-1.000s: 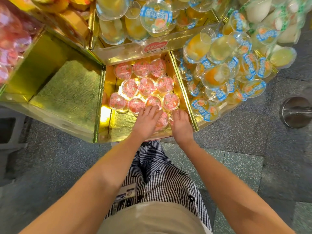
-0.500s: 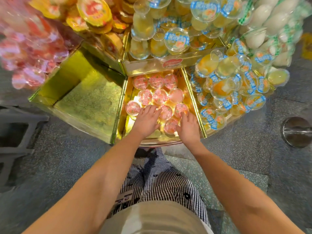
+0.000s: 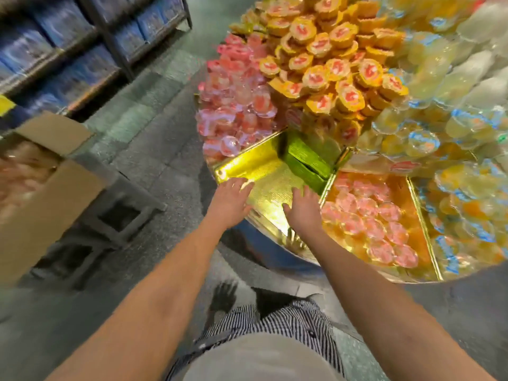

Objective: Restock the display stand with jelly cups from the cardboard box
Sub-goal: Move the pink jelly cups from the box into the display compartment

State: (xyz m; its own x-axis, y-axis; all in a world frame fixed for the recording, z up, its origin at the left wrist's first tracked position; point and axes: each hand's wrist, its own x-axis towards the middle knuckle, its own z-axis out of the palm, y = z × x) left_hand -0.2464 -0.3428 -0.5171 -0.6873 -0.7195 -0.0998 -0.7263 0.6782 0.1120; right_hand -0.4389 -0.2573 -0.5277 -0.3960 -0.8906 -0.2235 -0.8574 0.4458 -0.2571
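- My left hand is wide, fingers loosely spread and holding nothing; it hovers at the near rim of the empty gold compartment, and I cannot tell whether it touches the foil
- My right hand is just as wide and empty, over the same compartment, beside the divider to the next one
- The relation that matters: the cardboard box lies off to my left, well apart from both hands with bare floor between, so the left hand is the nearer one and I judge the next reach goes leftward with it leading
- The box is open at the top, flap raised, and sits on a grey stool; it runs off the frame edge, so I cannot tell its long axis
- The jelly cups inside it are a pink blur, too smeared to count
- Counts: two hands, one box, one empty compartment, one partly filled compartment of pink cups on the display stand, roughly fifteen by my estimate
- Heaped above it: one pink pile, one orange pile, and pale blue-labelled cups filling the right side, none countable
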